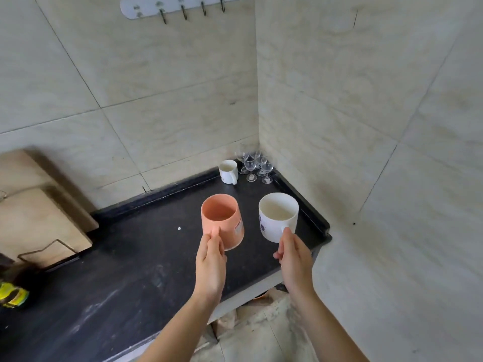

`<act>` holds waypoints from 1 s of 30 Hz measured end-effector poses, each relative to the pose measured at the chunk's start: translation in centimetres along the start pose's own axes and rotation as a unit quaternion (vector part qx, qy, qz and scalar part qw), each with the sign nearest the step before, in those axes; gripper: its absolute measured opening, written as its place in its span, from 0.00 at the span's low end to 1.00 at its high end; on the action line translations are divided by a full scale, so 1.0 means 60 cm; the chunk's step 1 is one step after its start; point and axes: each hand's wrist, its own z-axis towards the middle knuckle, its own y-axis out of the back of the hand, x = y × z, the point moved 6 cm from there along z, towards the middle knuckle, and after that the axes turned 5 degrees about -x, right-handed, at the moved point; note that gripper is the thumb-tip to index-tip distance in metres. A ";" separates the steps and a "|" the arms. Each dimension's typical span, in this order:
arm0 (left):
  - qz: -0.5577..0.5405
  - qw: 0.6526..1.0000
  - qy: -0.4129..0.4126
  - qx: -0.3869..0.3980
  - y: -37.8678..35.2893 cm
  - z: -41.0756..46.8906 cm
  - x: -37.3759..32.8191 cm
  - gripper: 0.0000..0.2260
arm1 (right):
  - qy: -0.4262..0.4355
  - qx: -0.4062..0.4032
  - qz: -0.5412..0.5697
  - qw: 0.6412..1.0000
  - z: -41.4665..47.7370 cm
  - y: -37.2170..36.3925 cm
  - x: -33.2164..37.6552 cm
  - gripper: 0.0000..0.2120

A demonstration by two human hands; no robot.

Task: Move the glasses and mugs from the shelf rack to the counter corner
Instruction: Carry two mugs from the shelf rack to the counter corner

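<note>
My left hand [211, 265] grips the handle of a pink mug [222, 220], held upright above the black counter [130, 270]. My right hand [294, 259] holds a white mug with a blue print [277, 218] by its handle, also in the air, to the right of the pink one. In the far counter corner stand several small stemmed glasses [254, 164] and, just left of them, another white mug [228, 171]. The shelf rack is out of view.
Tiled walls close the corner at the back and right. Wooden cutting boards [39, 218] lean against the wall at the left. A yellow-green object [13, 295] lies at the left edge. A hook rail [180, 6] hangs high on the wall.
</note>
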 end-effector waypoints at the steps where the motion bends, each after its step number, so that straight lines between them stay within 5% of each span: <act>1: -0.003 1.000 0.003 0.000 -0.011 0.022 0.001 0.17 | 0.000 0.006 -0.006 1.000 0.024 -0.009 -0.002 0.22; 11: 0.007 0.998 0.065 0.011 -0.120 0.287 0.069 0.24 | -0.067 0.034 -0.100 0.992 0.240 -0.106 -0.055 0.22; 15: 0.025 0.996 0.083 0.032 -0.163 0.374 0.101 0.18 | -0.096 0.023 -0.133 0.986 0.315 -0.136 -0.080 0.21; 22: 0.075 0.986 0.145 0.038 -0.213 0.457 0.169 0.23 | -0.163 0.009 -0.153 0.975 0.419 -0.162 -0.155 0.21; 30: 0.075 0.984 0.161 -0.028 -0.286 0.548 0.225 0.17 | -0.174 0.055 -0.147 0.972 0.542 -0.204 -0.231 0.22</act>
